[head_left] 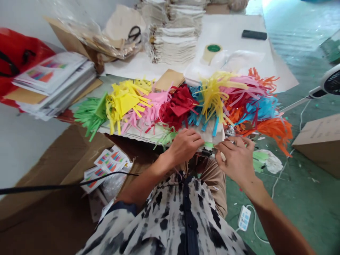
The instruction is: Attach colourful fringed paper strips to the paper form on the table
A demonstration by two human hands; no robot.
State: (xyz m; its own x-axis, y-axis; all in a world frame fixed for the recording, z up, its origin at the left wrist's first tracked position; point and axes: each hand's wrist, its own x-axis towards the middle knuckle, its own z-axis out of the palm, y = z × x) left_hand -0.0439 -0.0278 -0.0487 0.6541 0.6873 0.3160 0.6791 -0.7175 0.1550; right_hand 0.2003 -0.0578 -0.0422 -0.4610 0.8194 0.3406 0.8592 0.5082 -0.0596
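Observation:
A pale green paper tassel (166, 136) runs across the table's front edge, its fringe fanned out to the left of my left hand. My left hand (186, 144) is closed over its middle. Between the two hands a short green stretch of it shows. My right hand (235, 157) has its fingertips pinched at the right end of that green strip; the fingers partly hide the grip. Just beyond my hands lie dark red tassels (179, 104), pink tassels (145, 109), yellow tassels (123, 101), a green tassel (91, 112) and orange tassels (277, 131).
Bundled white stacks (175, 44), a tape roll (212, 51) and black-handled scissors (134, 33) sit at the back. Printed sheets (57, 83) are piled at left. A fan (332, 81), a cardboard box (321, 141) and a power strip (244, 217) are on the right.

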